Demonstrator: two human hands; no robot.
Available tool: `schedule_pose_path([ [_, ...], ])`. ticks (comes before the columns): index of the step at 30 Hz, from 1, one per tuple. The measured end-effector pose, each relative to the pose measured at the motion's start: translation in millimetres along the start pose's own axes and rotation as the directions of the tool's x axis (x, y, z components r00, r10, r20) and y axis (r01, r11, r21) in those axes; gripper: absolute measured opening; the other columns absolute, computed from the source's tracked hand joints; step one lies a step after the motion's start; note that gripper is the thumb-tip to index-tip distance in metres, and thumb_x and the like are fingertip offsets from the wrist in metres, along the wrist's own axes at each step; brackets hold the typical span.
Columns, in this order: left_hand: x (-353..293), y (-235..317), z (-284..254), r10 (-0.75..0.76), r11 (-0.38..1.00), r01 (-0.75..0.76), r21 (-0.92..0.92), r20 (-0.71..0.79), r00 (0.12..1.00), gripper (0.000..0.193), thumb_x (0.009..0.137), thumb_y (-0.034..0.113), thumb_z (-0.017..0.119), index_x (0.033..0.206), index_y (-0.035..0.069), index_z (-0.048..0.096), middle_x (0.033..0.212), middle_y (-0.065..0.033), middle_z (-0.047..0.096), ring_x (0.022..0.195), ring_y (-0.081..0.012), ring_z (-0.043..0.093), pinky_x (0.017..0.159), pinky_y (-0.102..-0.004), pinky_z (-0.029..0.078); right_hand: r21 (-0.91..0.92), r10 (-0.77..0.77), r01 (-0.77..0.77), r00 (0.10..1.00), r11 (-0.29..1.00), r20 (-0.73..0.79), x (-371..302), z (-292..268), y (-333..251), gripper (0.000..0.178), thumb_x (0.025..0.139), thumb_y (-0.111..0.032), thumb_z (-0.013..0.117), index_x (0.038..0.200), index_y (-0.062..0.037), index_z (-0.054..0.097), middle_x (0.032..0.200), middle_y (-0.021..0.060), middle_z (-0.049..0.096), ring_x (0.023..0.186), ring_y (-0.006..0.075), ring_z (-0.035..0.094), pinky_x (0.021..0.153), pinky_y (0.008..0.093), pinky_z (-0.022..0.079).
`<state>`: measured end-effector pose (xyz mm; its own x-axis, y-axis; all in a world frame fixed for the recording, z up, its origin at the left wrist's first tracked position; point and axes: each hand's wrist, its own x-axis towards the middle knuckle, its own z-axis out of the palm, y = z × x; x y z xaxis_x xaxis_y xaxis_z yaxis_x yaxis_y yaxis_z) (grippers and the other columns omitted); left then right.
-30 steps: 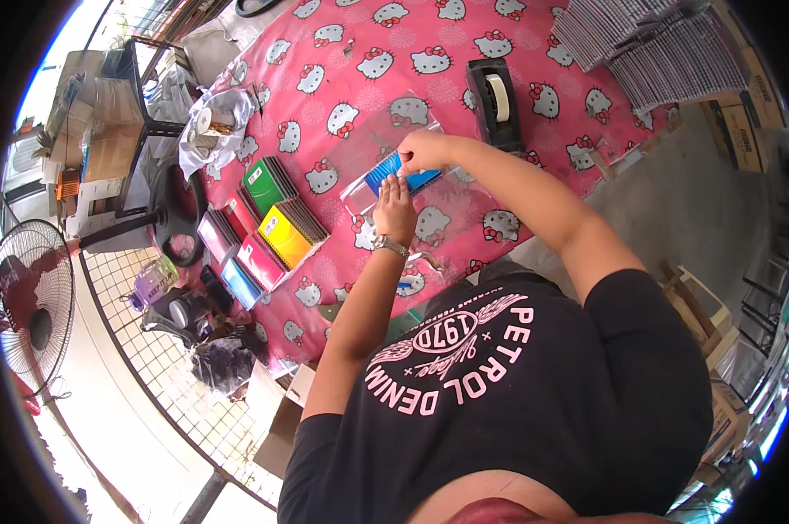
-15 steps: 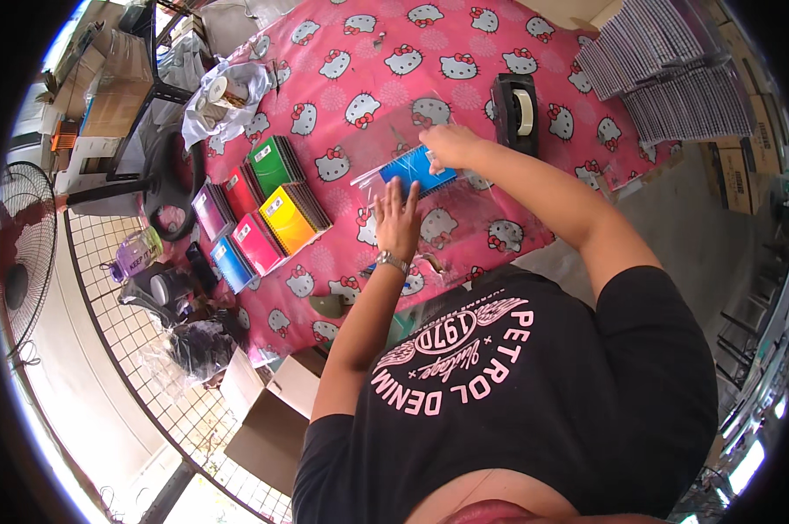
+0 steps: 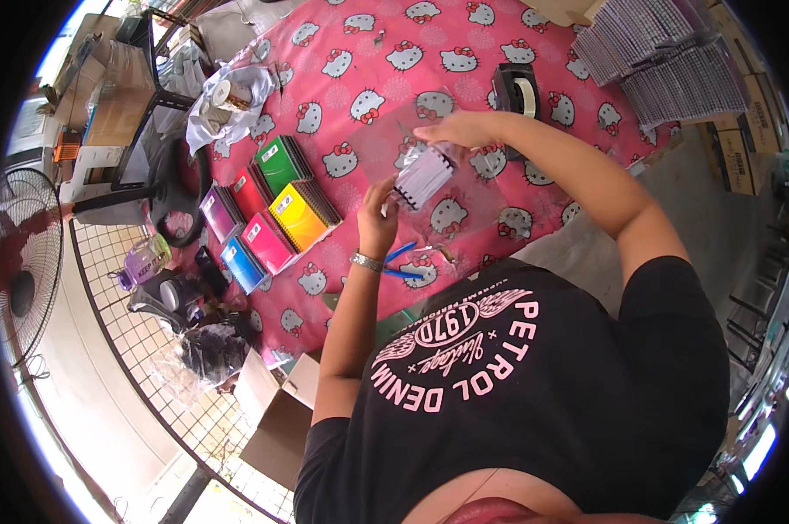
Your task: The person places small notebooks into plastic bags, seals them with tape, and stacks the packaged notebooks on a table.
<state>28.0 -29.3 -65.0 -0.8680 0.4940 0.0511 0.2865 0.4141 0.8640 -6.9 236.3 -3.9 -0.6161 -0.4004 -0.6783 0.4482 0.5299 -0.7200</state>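
A small spiral notebook (image 3: 424, 177) in clear plastic is tilted up over the pink tablecloth, with a whitish face and dark rings along its ends showing. My left hand (image 3: 378, 214) is closed on its near-left end. At the far end, my right hand (image 3: 464, 130) bends over the notebook's edge, closed on it and its plastic; part of its grip is hidden. Two slim blue things (image 3: 401, 261) lie on the cloth close to my left wrist. To the left stand several spiral notebooks in rows, among them a yellow one (image 3: 300, 208) and a green one (image 3: 279, 164).
A black tape dispenser (image 3: 517, 92) stands beyond my right forearm. Tall stacks of notebooks (image 3: 665, 65) rise at the far right. At the left are a white plastic bag (image 3: 228, 103), a purple bottle (image 3: 144, 260) and a fan (image 3: 26, 271). An open carton (image 3: 278, 437) sits below the table edge.
The notebook lay flat, blue cover up; now it is raised and turned, showing a whitish face. My left hand went from flat fingers to a grip. The blue things have come into clearer view.
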Motion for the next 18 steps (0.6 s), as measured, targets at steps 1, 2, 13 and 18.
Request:
schedule_pose_path([
  [1,-3,-14,3,-0.134,0.953,0.137,-0.271,0.026,0.991,0.046,0.077,-0.011,0.051,0.121,0.005,0.055,0.108,-0.0119,0.062,0.101,-0.025,0.061,0.091,-0.0328,0.047,0.251,0.067,-0.084,0.995,0.964,0.075,-9,5,4,0.068,0.092,-0.058,0.034,0.134,-0.0055,0.046,0.099,0.0188,0.065,0.092,0.024,0.064,0.082,0.0353,0.048],
  [2,-4,-22,5,-0.164,0.922,0.177,-0.344,0.067,0.984,0.045,0.079,-0.011,0.048,0.121,0.002,0.054,0.111,-0.0113,0.061,0.103,-0.0222,0.059,0.092,-0.0318,0.046,0.364,0.027,-0.052,0.997,0.93,0.074,-8,15,22,0.067,0.092,-0.058,0.034,0.133,-0.0067,0.047,0.096,0.0184,0.064,0.089,0.0237,0.064,0.08,0.0349,0.049],
  [13,23,-11,6,-0.293,0.663,0.474,-0.58,0.382,0.877,0.041,0.084,0.004,0.057,0.124,-0.001,0.053,0.117,-0.0069,0.058,0.108,-0.0158,0.054,0.093,-0.0278,0.041,-0.311,-0.542,0.452,0.767,0.836,-0.343,14,51,62,0.038,0.078,-0.024,0.069,0.114,-0.0125,0.064,0.079,0.0052,0.054,0.072,0.018,0.055,0.069,0.0313,0.044],
  [18,37,-12,4,-0.056,0.989,0.07,-0.131,0.107,0.993,0.021,0.074,0.002,0.067,0.095,0.004,0.069,0.091,-0.0049,0.061,0.084,-0.0159,0.06,0.072,-0.0279,0.049,-0.448,-0.73,0.577,0.508,0.683,-0.457,27,66,51,0.026,0.072,-0.015,0.072,0.097,-0.0079,0.068,0.077,0.0073,0.051,0.072,0.022,0.055,0.065,0.0325,0.044],
])
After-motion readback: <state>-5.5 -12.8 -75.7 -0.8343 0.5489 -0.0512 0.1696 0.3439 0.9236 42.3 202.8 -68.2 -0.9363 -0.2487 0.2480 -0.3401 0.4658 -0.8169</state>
